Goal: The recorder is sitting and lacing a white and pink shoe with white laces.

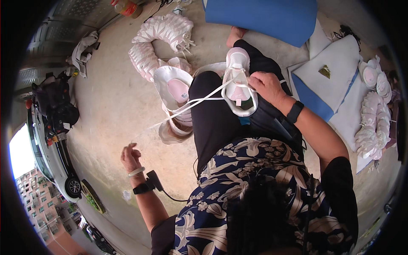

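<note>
Shoe (236, 89), right grip (267, 86) curled, left grip (130, 158) outstretched

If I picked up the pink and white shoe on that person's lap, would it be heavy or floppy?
The shoe is probably light for its size, since its upper looks like mesh. Its white laces would likely dangle floppily, being long and thin. Pushed, it might tip, as it sits over trousered legs, not flat ground.
</note>
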Tool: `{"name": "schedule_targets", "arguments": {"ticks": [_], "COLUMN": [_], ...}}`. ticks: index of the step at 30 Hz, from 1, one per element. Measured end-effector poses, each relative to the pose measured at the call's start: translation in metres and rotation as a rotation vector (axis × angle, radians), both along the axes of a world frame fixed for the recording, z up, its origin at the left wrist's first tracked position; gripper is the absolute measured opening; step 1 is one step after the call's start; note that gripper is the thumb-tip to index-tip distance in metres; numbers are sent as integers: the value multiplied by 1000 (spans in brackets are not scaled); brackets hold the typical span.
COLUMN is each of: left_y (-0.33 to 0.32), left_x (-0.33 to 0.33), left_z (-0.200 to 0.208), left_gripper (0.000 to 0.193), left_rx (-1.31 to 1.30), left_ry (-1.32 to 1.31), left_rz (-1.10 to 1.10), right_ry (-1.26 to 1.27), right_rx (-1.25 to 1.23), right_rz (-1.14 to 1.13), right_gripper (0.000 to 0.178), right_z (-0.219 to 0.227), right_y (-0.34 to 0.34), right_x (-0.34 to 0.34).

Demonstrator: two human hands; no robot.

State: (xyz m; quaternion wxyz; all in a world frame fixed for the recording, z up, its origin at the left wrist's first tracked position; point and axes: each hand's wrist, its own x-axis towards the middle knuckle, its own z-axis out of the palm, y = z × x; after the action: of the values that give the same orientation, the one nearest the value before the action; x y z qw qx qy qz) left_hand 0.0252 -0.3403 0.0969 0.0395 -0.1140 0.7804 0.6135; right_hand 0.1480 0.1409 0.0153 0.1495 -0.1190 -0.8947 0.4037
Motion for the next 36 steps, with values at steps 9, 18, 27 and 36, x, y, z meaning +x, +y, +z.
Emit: {"name": "schedule_targets", "arguments": {"ticks": [9, 18, 27, 36], "left_y": [82, 94, 59, 104], "left_x": [-31, -17, -7, 3], "left_z": [97, 150, 141, 133], "left_gripper": [18, 18, 27, 25], "left_rx": [929, 945, 788, 629], "left_ry": [322, 427, 411, 424], "left_rz": [-420, -480, -256, -365], "right_ry": [-239, -374, -312, -269], "right_rx": [174, 284, 348, 476], "right_rz": [-115, -23, 41, 206], "right_gripper": [21, 34, 25, 10], "right_z": [-10, 1, -8, -14], "right_y": [2, -15, -15, 12], "right_x": [-26, -23, -28, -40]}}
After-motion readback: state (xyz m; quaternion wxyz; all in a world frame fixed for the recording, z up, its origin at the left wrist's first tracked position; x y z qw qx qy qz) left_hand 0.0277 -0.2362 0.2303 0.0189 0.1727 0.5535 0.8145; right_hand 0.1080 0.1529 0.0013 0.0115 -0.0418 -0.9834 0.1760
